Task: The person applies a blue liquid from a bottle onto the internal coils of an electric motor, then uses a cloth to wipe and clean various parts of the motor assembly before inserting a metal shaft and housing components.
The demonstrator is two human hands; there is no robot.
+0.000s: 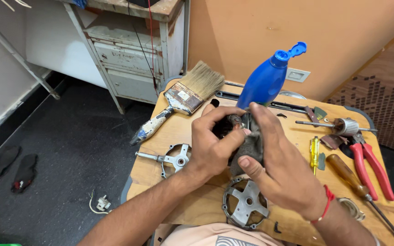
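Grey cloth (251, 148) wraps a dark motor part (228, 125), both held above the wooden surface (192, 205): the left hand (210, 146) has its fingers clenched round the part, while the right hand (281, 171) pinches the cloth against it. Just beyond the fingers stands a blue squeeze bottle (263, 82) with its cap flipped open, and below the right palm lies a round metal end cover (246, 202). A paintbrush (178, 101) lies past the left fingers, red pliers (371, 166) well right.
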